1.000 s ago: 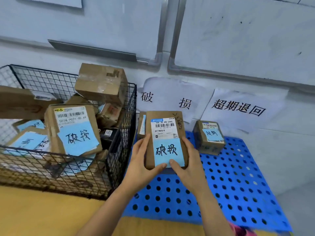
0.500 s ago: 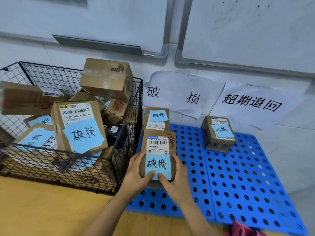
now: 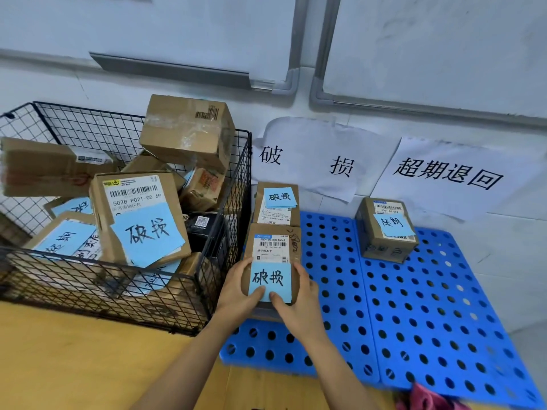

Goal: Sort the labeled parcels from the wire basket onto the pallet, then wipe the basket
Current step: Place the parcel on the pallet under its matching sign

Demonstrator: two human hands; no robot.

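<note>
Gripped a brown cardboard parcel with a blue handwritten note (image 3: 273,247) from both sides, left hand (image 3: 236,294) curled at its nine o'clock edge, right hand (image 3: 299,303) at three o'clock, thumbs on the note. Held it at the blue perforated plastic pallet (image 3: 414,321), a second blue-noted brown parcel (image 3: 276,207) just beside at twelve o'clock. Kept it just beside the black wire basket (image 3: 233,202) at nine o'clock, well apart from a small brown box (image 3: 384,241) at two o'clock.

Your wire basket (image 3: 243,173) sits left of the pallet (image 3: 414,321). On the pallet's left side, the near parcel (image 3: 276,247) lies just before the far parcel (image 3: 276,211). A third parcel (image 3: 384,244) stands further right, with perhaps a cloth (image 3: 426,399) at the pallet's near edge.
</note>
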